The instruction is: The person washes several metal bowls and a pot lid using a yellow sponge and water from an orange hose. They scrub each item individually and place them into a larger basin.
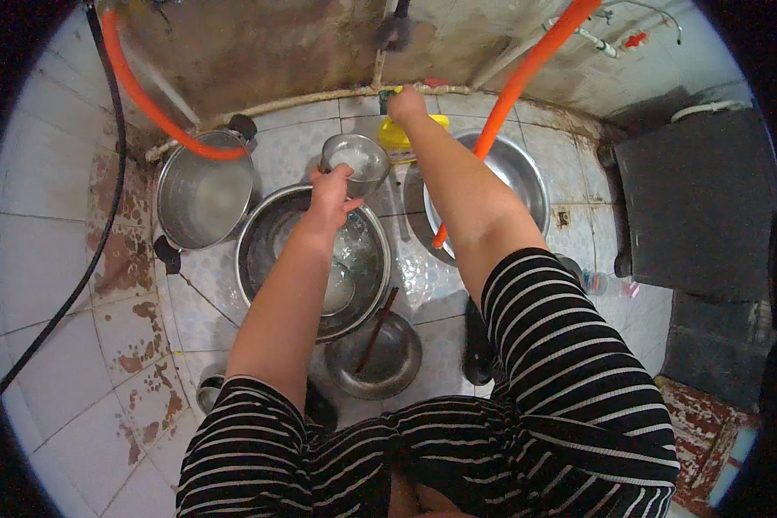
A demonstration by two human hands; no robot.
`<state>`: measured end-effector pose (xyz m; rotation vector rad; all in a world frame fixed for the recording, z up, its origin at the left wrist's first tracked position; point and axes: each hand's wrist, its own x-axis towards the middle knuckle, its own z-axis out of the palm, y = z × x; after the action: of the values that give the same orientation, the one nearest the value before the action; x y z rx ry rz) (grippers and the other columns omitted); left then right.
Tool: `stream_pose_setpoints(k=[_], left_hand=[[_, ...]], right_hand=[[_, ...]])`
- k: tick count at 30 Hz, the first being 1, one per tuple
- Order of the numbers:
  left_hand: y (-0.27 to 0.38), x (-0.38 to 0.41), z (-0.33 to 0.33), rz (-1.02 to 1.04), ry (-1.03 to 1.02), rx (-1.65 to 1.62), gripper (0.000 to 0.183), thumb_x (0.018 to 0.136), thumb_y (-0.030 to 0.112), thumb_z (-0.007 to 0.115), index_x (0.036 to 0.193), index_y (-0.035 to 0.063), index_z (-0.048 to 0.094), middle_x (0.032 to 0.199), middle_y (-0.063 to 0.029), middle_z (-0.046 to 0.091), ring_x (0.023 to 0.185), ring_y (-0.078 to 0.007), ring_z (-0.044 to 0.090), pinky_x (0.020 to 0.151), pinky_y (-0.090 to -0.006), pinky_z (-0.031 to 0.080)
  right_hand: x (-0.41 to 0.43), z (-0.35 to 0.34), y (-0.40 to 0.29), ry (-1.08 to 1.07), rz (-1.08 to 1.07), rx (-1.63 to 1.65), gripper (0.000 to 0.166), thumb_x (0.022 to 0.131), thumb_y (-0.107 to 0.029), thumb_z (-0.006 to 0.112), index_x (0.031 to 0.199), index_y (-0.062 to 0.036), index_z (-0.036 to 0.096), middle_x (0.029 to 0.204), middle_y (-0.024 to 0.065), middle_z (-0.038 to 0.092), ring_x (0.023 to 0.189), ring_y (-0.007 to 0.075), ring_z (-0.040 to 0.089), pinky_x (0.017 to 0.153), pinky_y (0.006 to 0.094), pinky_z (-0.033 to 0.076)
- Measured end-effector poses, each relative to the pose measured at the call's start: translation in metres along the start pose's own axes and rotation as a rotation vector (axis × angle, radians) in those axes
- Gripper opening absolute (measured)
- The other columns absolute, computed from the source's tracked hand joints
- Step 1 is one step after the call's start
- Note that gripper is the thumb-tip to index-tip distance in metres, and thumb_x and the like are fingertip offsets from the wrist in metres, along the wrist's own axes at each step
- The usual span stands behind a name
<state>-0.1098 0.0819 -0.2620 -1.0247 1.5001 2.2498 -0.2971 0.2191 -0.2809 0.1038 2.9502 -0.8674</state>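
My left hand grips the rim of a small metal bowl, which is tilted and has pale liquid or suds in it. Below that hand stands a large metal basin with water and another bowl inside. My right hand reaches toward the back wall, beside a small green and yellow item and just above a yellow container. Its fingers are mostly hidden by the back of the hand, so its grip is unclear.
A metal pot of cloudy water stands left, an orange hose hanging into it. Another orange hose crosses a shiny basin at right. A shallow metal bowl holds chopsticks. A dark cabinet stands far right.
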Motion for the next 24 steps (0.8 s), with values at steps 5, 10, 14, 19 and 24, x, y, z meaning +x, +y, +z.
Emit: stream_pose_setpoints(k=[5,10,14,19,24], left_hand=[[-0.002,0.019,-0.002,0.046,-0.035,-0.038,0.067,0.08,0.017,0.06,0.136,0.011,0.023,0.13,-0.0135,0.039,0.114,-0.0312,0.046,0.081,-0.0511,0.05],[0.01,0.011,0.012,0.057,-0.063,-0.019,0.059,0.078,0.014,0.056,0.132,0.0073,0.032,0.121,-0.0133,0.047,0.104,-0.0283,0.055,0.075,-0.0487,0.054],[0.011,0.007,0.016,0.067,-0.062,0.015,0.062,0.078,0.016,0.056,0.134,0.0104,0.031,0.121,-0.0131,0.047,0.105,-0.0288,0.054,0.076,-0.048,0.052],[0.015,-0.002,0.0,0.072,0.046,0.155,0.068,0.078,0.025,0.056,0.139,0.0136,0.029,0.124,-0.0131,0.046,0.105,-0.0304,0.052,0.077,-0.0509,0.049],[0.036,-0.015,-0.045,0.096,0.125,0.217,0.063,0.082,0.032,0.052,0.139,0.0117,0.034,0.124,-0.0149,0.05,0.104,-0.0311,0.054,0.072,-0.0489,0.05]], right_hand=[[-0.004,0.016,-0.004,0.129,-0.097,0.075,0.029,0.083,-0.013,0.052,0.109,-0.0006,0.055,0.104,0.0265,0.062,0.097,0.043,0.059,0.084,0.0489,0.047],[-0.02,0.014,-0.011,0.081,-0.066,0.095,0.029,0.082,-0.008,0.047,0.109,-0.0008,0.054,0.1,0.0275,0.062,0.098,0.0445,0.058,0.084,0.0508,0.046],[-0.024,0.012,-0.015,0.099,-0.083,0.123,0.03,0.082,-0.008,0.048,0.111,-0.0004,0.055,0.102,0.0274,0.062,0.098,0.044,0.059,0.086,0.0505,0.046],[-0.034,-0.011,-0.008,0.22,-0.242,0.264,0.035,0.082,-0.004,0.051,0.117,-0.0051,0.055,0.102,0.0237,0.063,0.098,0.0424,0.059,0.084,0.0487,0.047],[-0.138,-0.039,-0.033,-0.106,-0.848,0.168,0.046,0.079,-0.002,0.055,0.125,-0.0091,0.054,0.116,0.0173,0.06,0.106,0.0392,0.056,0.093,0.0431,0.043]])
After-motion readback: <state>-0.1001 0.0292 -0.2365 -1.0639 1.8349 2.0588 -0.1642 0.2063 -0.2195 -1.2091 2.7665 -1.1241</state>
